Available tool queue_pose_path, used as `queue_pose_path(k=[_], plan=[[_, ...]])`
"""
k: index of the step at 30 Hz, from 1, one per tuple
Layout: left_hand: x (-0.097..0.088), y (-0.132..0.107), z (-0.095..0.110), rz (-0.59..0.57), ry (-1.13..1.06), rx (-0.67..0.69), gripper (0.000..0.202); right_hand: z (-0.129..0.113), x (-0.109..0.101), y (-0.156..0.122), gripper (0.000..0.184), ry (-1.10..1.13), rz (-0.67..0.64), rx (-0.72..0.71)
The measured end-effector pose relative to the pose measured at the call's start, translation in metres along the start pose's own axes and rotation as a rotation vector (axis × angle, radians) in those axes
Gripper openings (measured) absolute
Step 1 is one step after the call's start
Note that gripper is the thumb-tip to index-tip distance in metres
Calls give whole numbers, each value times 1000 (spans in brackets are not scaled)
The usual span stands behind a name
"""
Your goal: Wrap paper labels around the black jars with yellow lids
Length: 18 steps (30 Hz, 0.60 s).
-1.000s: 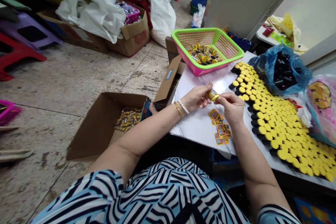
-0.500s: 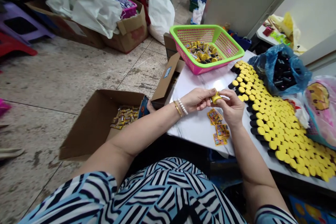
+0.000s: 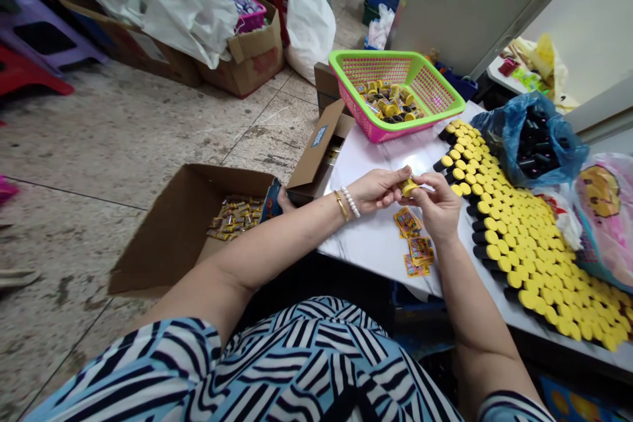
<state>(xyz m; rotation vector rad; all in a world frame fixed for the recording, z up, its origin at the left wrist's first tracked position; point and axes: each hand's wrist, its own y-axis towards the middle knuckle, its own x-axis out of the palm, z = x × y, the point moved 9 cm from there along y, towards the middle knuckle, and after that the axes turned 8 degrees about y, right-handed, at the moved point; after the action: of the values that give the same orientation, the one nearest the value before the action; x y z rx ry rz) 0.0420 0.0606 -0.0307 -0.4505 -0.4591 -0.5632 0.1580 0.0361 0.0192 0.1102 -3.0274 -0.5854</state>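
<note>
Over the white table (image 3: pixel 353 237), my left hand (image 3: pixel 378 190) and my right hand (image 3: pixel 438 208) meet, fingertips pinched around a small yellow-capped container (image 3: pixel 408 187). The fingers cover most of it. A pearl bracelet (image 3: pixel 350 202) and a gold bangle circle my left wrist. Just below the hands lie small piles of orange printed labels (image 3: pixel 420 252). To the right of my right hand stand many black cylinders with yellow caps (image 3: pixel 524 237), packed side by side.
A green-and-pink basket (image 3: pixel 395 125) of yellow-capped containers sits at the table's back. Beside the cylinders is a blue plastic bag (image 3: pixel 558 158) of black pieces. Left of the table, an open cardboard box (image 3: pixel 158 231) on the floor holds small labelled containers.
The view has shifted slightly. Both hands stay together on the small yellow-capped container, with only a slight shift of the fingers.
</note>
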Motion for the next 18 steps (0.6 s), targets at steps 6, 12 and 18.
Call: queue_pose_path(k=[6, 12, 18], plan=[[5, -4, 2, -55, -38, -23, 37, -5, -7, -2, 10, -21, 84, -77], [-1, -1, -5, 20, 24, -43, 49, -17, 4, 0, 12, -172, 16, -156], [-10, -2, -7, 50, 91, -78, 63, -14, 9, 2, 16, -287, -27, -161]])
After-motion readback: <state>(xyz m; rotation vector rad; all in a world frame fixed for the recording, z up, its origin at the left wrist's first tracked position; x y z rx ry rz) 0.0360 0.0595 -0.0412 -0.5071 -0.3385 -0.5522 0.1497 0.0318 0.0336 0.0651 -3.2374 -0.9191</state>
